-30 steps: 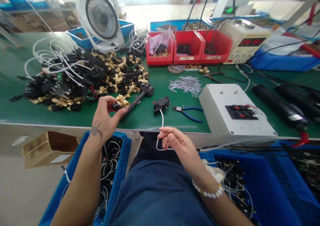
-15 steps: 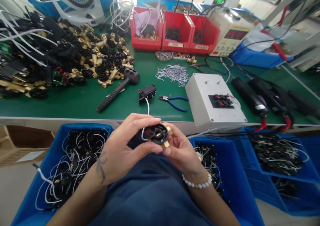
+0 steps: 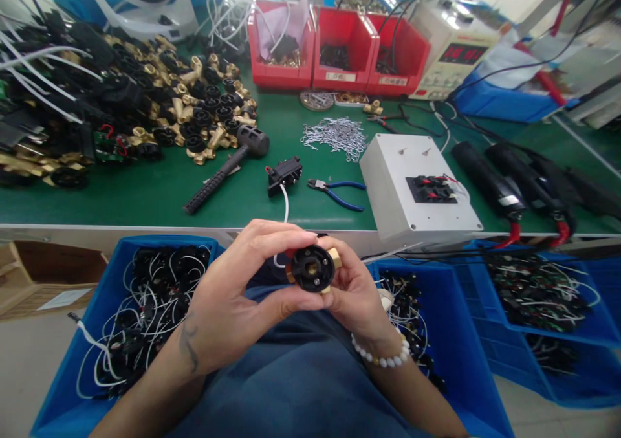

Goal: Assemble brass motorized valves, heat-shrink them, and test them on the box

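Observation:
A brass valve body with a round black cap (image 3: pixel 313 269) is held between both hands in front of my lap, its black face turned up toward me. My left hand (image 3: pixel 242 283) grips the cap with thumb below and fingers above. From the other side, my right hand (image 3: pixel 356 289) pinches the brass part. Beyond them on the green bench lie a black switch-like module (image 3: pixel 285 175) with a white cable hanging over the edge, blue-handled cutting pliers (image 3: pixel 339 192) and a black mallet (image 3: pixel 226 166).
Piled brass valves (image 3: pixel 194 101) and black modules cover the bench's left. Metal clips (image 3: pixel 336 136), red bins (image 3: pixel 284 76) and a power supply (image 3: pixel 456 56) stand behind. A grey test box (image 3: pixel 417 189) is at right. Blue crates (image 3: pixel 48 386) of wired parts flank my lap.
My left hand has brought the brass valve from the pile to my lap, where my right hand, formerly by the white cable, took hold too. Its black face has since tilted further toward me.

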A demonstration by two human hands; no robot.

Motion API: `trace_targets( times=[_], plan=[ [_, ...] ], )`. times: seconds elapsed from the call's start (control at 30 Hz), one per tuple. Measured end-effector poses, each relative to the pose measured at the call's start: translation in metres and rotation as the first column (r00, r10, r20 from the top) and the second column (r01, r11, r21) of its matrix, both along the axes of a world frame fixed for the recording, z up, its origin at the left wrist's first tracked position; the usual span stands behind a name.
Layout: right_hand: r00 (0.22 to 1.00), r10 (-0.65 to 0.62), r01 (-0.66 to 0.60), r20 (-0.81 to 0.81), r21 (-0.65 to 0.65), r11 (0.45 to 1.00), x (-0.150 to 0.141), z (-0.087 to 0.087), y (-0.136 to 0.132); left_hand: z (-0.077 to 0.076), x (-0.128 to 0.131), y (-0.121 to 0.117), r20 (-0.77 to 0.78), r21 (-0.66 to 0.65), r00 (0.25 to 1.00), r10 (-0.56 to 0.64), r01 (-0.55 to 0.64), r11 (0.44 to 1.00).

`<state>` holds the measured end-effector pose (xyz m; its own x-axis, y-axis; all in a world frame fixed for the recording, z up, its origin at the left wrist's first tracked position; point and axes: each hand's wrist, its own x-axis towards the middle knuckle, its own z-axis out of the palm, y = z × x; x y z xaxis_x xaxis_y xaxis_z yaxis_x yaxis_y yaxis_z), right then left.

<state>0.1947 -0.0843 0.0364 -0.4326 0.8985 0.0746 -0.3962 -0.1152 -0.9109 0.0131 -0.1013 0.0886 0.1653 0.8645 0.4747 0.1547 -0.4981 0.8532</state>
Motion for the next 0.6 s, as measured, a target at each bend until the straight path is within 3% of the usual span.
trace_targets(
  times=[0.23,0.4,0.5,0.6],
  plan=[
    [0.998,-0.048,0.046,0.029,0.037,0.998,-0.001,0.008,-0.002,0.001,0.0,-0.002,0.001,-0.039,1.0,0.012,-0.012,0.999],
    [0.997,-0.048,0.042,0.067,0.091,0.995,-0.002,0.008,-0.005,0.011,0.009,-0.002,0.135,-0.173,0.991,0.021,0.003,0.985],
    [0.998,-0.016,0.01,0.061,0.099,0.995,-0.003,0.007,-0.007,0.011,0.014,0.001,0.177,-0.278,0.982,0.064,-0.013,0.96],
    [0.996,-0.04,0.035,0.078,0.072,0.997,-0.003,0.009,-0.007,0.003,0.013,0.006,0.155,-0.332,0.973,0.173,-0.113,0.937]
  ],
)
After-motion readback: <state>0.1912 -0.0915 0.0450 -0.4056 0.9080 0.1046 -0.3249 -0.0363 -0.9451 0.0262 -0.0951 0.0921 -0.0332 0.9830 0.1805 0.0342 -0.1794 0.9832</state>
